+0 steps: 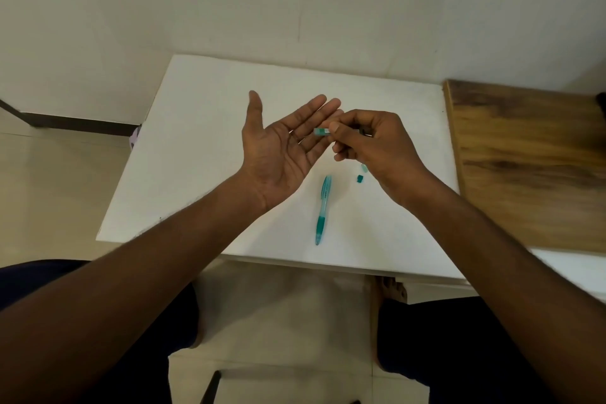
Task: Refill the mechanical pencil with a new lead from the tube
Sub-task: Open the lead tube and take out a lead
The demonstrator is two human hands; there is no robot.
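**Lead tube being tipped toward open left palm**

Head view:
- Left hand (278, 154) is being held palm-up above the counter (196, 141), fingers (314, 111) spread flat and open, nothing gripped. No lead can be made out on the palm at this resolution.
- Right hand (370, 144) is being held just beside the left fingertips, closed around the lead tube (322, 131). Tube is being pinched between thumb and fingers, its teal-and-clear end sticking out to the left over the left hand's fingers. Whether the tube end is touching them cannot be told.
- Mechanical pencil (323, 210) is lying on the counter, apart from both hands, below and between them, teal grip toward the near edge, roughly in line with the view.
- Two small teal parts are lying on the counter near the right wrist: a dark teal piece (360, 178) and a paler piece (364, 168), the latter partly hidden by the hand. What they are cannot be told.
- A wooden board (531, 161) is sitting next to the counter on the right.
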